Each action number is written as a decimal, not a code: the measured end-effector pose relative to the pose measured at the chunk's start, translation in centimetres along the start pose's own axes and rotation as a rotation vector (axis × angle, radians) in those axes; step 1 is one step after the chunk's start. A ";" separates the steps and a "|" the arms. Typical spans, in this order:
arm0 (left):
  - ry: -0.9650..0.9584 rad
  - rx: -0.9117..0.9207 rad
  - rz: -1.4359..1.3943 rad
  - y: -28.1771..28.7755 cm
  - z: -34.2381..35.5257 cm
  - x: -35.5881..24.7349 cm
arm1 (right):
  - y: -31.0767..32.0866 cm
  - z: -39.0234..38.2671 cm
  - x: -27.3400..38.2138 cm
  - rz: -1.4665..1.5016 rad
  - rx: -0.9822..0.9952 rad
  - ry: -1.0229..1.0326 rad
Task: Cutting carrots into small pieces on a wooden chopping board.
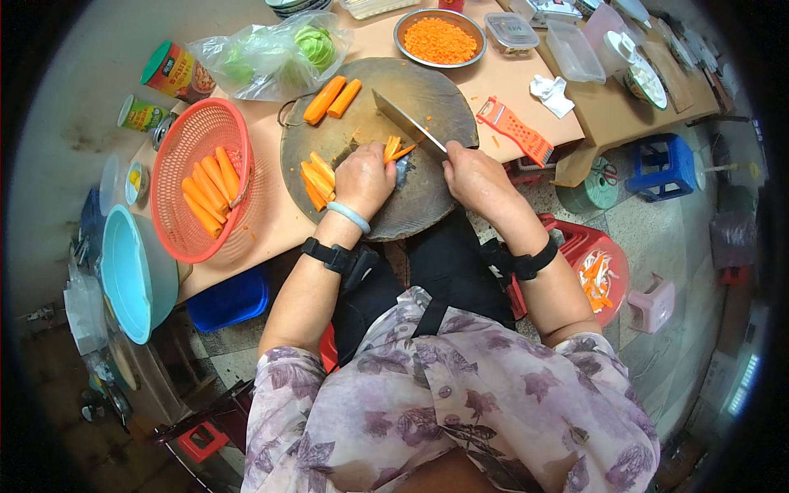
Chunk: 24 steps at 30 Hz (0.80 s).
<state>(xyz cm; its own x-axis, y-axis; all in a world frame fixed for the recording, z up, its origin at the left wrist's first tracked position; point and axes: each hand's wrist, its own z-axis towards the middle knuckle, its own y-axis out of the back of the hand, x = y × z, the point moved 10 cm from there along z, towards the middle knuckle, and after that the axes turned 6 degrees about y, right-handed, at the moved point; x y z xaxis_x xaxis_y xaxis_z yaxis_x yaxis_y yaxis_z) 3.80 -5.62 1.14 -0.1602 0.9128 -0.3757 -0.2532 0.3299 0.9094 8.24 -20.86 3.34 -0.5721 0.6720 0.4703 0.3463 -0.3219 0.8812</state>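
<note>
- The left hand [366,177] is bent narrow over a small bunch of orange carrot sticks [393,149], its fingertips at them; the right hand [477,177] is closed around the handle of a broad, grey metal knife [407,119].
- The sticks lie about mid-way across a round, worn wooden chopping board [386,214] on the near side of a pale tan bench [271,156].
- The blade stands just right of the sticks, so a left fingertip reaching past the knuckles could be nicked.
- The loose sticks could roll or splay under the blade if the left hand presses unevenly, giving ragged cuts.
- The board's near edge seems to overhang the bench; hard chopping there could make it rock.
- Small bits could scatter off the board if swept carelessly.
- Counted: two hands, one knife, one board.
- Two thick, peeled orange carrot pieces [324,100] lie at the board's far left; roughly four cut lengths [316,177] overlap at its left, hard to count exactly.
- Five whole-looking peeled carrots [209,185] show in one coral-red, perforated plastic basket [167,215] at left.
- One round metal bowl [441,65] at the far side holds diced orange carrot [440,39], too fine to count.
- One flat orange plastic grater [515,131] lies right of the board.
</note>
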 end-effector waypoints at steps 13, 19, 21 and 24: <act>0.037 -0.023 -0.020 0.7 -0.3 0.0 | -1.0 0.2 1.8 -0.010 -0.056 0.074; 0.013 -0.104 -0.038 0.3 -0.4 0.2 | -3.0 -0.6 3.8 -0.163 -0.072 0.147; -0.015 -0.156 -0.065 0.6 -0.8 0.2 | -3.5 -1.2 4.9 -0.176 -0.092 0.200; -0.009 -0.178 -0.085 0.8 -1.4 0.4 | -3.1 -1.2 5.2 -0.180 -0.069 0.202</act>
<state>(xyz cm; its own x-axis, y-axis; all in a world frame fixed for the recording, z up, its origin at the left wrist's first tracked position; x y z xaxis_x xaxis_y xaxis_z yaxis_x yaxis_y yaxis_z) 2.17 -5.33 1.50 -0.1228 0.8859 -0.4474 -0.4300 0.3588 0.8285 3.23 -17.17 3.10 -0.7589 0.5781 0.2998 0.1783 -0.2583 0.9495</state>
